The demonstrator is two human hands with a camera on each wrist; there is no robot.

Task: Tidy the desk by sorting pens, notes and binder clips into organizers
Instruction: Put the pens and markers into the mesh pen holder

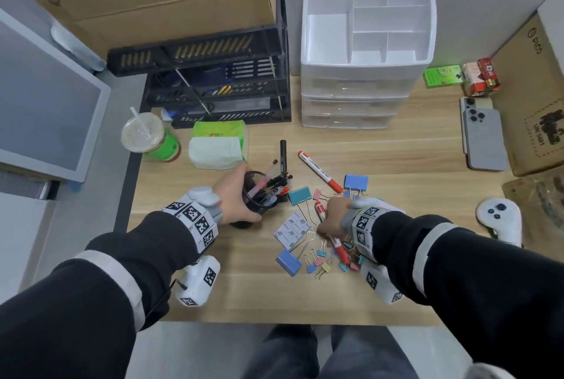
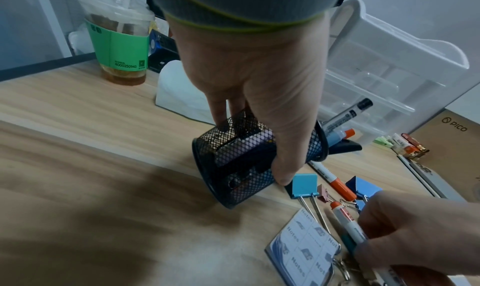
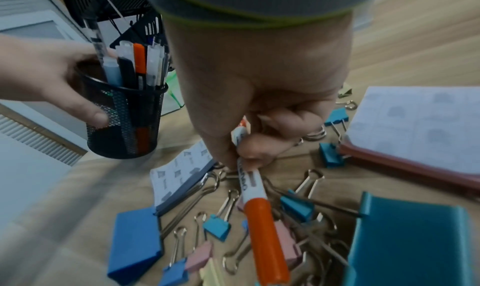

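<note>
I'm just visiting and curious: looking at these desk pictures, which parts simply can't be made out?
- White drawer organizer: drawer contents, head view; the frosted fronts blur them.
- Mesh pen cup: its base, head view; the left hand wraps it.
- Red marker: its upper barrel, right wrist view; the right hand pinching it covers that.
- Binder clips: how many, head view; the right wrist hides part of the pile.

Pen cup (image 1: 258, 195) left of binder clips (image 1: 317, 259).
</note>
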